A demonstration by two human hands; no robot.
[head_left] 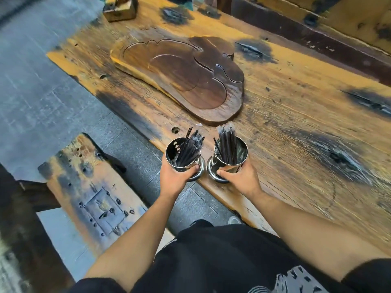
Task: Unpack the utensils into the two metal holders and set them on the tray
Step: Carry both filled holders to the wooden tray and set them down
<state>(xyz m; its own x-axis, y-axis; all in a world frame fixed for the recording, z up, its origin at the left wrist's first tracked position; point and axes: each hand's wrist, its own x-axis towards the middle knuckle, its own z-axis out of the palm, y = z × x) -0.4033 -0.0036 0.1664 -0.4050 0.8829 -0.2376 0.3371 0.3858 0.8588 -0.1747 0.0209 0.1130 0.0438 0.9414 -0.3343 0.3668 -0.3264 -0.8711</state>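
We are seeing two holders [183, 154] [230, 154] sitting side by side on the table [296, 106], the tray [182, 79] lying behind them.

No text, label, brand or number can be read anywhere here. The near dark clothing [296, 280] bears only blurred white marks.

We see long rough wooden table [296, 106], orange-brown plank with dark charred patches and knots. Low wooden bench [88, 187] beside its near-left edge, top studded with nail heads. Grey tiled floor [38, 85] to left. Small wooden box [120, 9] at table's far end, contents blurred. Our dark patterned clothing [222, 261] fills bottom edge.
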